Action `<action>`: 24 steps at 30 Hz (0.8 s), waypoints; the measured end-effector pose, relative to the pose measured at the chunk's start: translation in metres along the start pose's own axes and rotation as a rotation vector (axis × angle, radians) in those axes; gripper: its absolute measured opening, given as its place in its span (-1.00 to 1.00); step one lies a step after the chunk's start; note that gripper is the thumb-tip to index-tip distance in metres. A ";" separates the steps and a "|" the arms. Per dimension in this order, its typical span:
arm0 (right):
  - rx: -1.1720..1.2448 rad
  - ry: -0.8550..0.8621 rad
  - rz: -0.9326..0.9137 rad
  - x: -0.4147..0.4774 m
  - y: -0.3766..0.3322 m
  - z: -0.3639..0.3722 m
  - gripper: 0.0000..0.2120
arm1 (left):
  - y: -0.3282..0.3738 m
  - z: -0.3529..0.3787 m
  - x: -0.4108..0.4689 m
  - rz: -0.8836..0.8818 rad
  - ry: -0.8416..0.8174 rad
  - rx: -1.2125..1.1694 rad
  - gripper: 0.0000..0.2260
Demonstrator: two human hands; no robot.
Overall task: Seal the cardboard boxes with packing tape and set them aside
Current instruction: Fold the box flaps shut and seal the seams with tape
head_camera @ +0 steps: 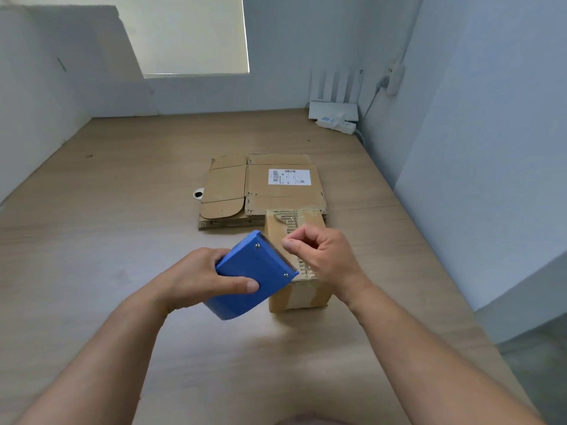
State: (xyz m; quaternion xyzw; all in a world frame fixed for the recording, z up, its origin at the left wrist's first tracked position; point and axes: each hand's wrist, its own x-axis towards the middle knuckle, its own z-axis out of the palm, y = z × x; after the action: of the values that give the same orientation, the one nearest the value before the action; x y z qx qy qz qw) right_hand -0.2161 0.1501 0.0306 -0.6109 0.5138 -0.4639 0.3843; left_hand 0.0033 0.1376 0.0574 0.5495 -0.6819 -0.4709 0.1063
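- Left grip (196, 277) curls round one blue tape dispenser (254, 271), just left of the small cardboard box (296, 297) on the table (122, 185).
- Right grip (319, 256), above the box, has thumb and forefinger pressed together beside the dispenser's teeth; no tape is visible between them.
- Risk: the teeth may nick fingers, and tape may fold onto itself.
- Count: one upright box; flattened cardboard (276, 191) behind it, perhaps two pieces.

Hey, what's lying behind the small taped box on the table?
A stack of flattened cardboard with a white label lies flat behind the small box. The box covers the stack's near right corner, so that part cannot be seen.
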 end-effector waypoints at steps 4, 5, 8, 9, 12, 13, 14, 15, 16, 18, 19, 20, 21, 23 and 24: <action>0.072 0.079 0.092 -0.005 0.002 -0.005 -0.82 | 0.005 0.004 0.001 -0.002 0.030 -0.010 -0.19; 0.089 0.089 0.119 -0.008 0.003 -0.007 -0.81 | 0.007 0.003 0.001 -0.003 0.031 -0.001 -0.22; 0.108 0.185 0.206 -0.018 0.011 -0.026 -0.77 | 0.009 -0.016 -0.008 -0.017 0.009 0.037 -0.35; 0.101 0.250 0.237 -0.020 0.016 -0.039 -0.78 | 0.005 -0.026 -0.013 -0.033 0.012 0.043 -0.33; 0.054 0.305 0.341 -0.028 0.029 -0.068 -0.80 | -0.008 -0.048 -0.024 -0.137 -0.009 0.172 -0.11; 0.048 0.282 0.376 -0.030 0.033 -0.068 -0.80 | -0.011 -0.049 -0.025 -0.169 -0.020 0.222 -0.08; 0.048 0.267 0.404 -0.032 0.039 -0.064 -0.79 | -0.013 -0.048 -0.023 -0.192 -0.018 0.263 -0.05; 0.045 0.261 0.426 -0.034 0.044 -0.059 -0.77 | -0.014 -0.047 -0.020 -0.210 -0.006 0.297 -0.03; 0.038 0.261 0.443 -0.035 0.049 -0.054 -0.75 | -0.014 -0.045 -0.017 -0.223 0.007 0.328 -0.01; 0.001 0.286 0.477 -0.039 0.059 -0.049 -0.73 | -0.014 -0.042 -0.010 -0.240 0.024 0.386 0.03; -0.018 0.308 0.491 -0.040 0.063 -0.049 -0.72 | -0.013 -0.041 -0.007 -0.247 0.025 0.412 0.06; -0.030 0.331 0.502 -0.041 0.066 -0.049 -0.71 | -0.012 -0.039 -0.003 -0.256 0.024 0.436 0.09; -0.034 0.348 0.508 -0.041 0.069 -0.049 -0.71 | -0.011 -0.037 0.000 -0.266 0.022 0.456 0.11; -0.035 0.366 0.520 -0.041 0.072 -0.049 -0.71 | -0.010 -0.035 0.009 -0.278 0.015 0.489 0.09; -0.033 0.370 0.528 -0.041 0.073 -0.048 -0.71 | -0.009 -0.034 0.012 -0.283 0.013 0.505 0.03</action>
State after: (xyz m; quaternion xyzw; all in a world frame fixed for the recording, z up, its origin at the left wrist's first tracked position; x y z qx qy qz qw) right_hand -0.2843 0.1779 -0.0327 -0.3677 0.7232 -0.4429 0.3816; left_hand 0.0269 0.1099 0.0642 0.6512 -0.6935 -0.2927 -0.0962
